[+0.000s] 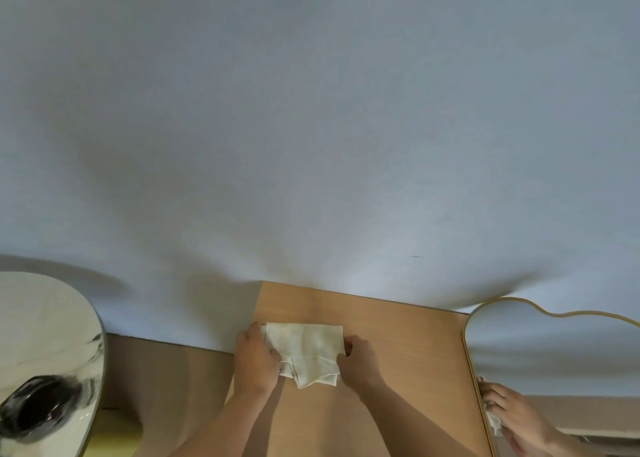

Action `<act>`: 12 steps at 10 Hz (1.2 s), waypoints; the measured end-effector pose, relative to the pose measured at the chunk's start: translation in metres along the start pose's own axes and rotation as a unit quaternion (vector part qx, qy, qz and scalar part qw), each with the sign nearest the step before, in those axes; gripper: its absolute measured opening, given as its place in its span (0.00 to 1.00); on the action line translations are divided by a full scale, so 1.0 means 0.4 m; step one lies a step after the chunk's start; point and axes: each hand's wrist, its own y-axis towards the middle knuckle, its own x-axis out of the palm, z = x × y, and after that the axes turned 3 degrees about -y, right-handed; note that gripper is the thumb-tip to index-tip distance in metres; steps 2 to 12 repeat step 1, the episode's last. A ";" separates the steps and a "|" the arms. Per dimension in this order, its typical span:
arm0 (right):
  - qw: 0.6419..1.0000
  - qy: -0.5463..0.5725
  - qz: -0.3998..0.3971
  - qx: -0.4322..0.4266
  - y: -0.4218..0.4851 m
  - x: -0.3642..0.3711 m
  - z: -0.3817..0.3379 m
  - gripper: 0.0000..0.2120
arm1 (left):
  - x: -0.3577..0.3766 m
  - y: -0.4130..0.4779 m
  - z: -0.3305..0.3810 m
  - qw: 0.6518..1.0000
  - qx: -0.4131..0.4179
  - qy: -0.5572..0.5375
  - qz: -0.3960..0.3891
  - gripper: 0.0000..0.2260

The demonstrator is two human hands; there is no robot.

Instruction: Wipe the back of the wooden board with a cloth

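Note:
A light wooden board [398, 359] leans upright against the pale wall, its flat face toward me. A cream cloth [306, 351], folded into a rough rectangle, lies flat against the board's upper middle. My left hand [254, 359] grips the cloth's left edge. My right hand [358, 359] pinches its right edge. Both forearms reach up from the bottom of the view and cover the board's lower part.
A gold-rimmed wavy mirror [554, 352] stands directly right of the board and reflects a hand with the cloth. A shiny round mirror [45, 352] sits at the far left. The pale wall [311, 127] fills the upper view; a brown floor strip [166, 377] lies left of the board.

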 end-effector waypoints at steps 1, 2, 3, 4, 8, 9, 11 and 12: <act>0.994 -0.106 0.007 -0.036 -0.035 -0.023 0.002 0.20 | -0.012 -0.033 0.019 0.991 0.043 0.116 0.045 0.25; 0.994 -0.106 0.007 -0.036 -0.035 -0.023 0.002 0.20 | -0.012 -0.033 0.019 0.991 0.043 0.116 0.045 0.25; 0.994 -0.106 0.007 -0.036 -0.035 -0.023 0.002 0.20 | -0.012 -0.033 0.019 0.991 0.043 0.116 0.045 0.25; 0.994 -0.106 0.007 -0.036 -0.035 -0.023 0.002 0.20 | -0.012 -0.033 0.019 0.991 0.043 0.116 0.045 0.25; 0.994 -0.106 0.007 -0.036 -0.035 -0.023 0.002 0.20 | -0.012 -0.033 0.019 0.991 0.043 0.116 0.045 0.25; 0.994 -0.106 0.007 -0.036 -0.035 -0.023 0.002 0.20 | -0.012 -0.033 0.019 0.991 0.043 0.116 0.045 0.25; 0.994 -0.106 0.007 -0.036 -0.035 -0.023 0.002 0.20 | -0.012 -0.033 0.019 0.991 0.043 0.116 0.045 0.25; 0.994 -0.106 0.007 -0.036 -0.035 -0.023 0.002 0.20 | -0.012 -0.033 0.019 0.991 0.043 0.116 0.045 0.25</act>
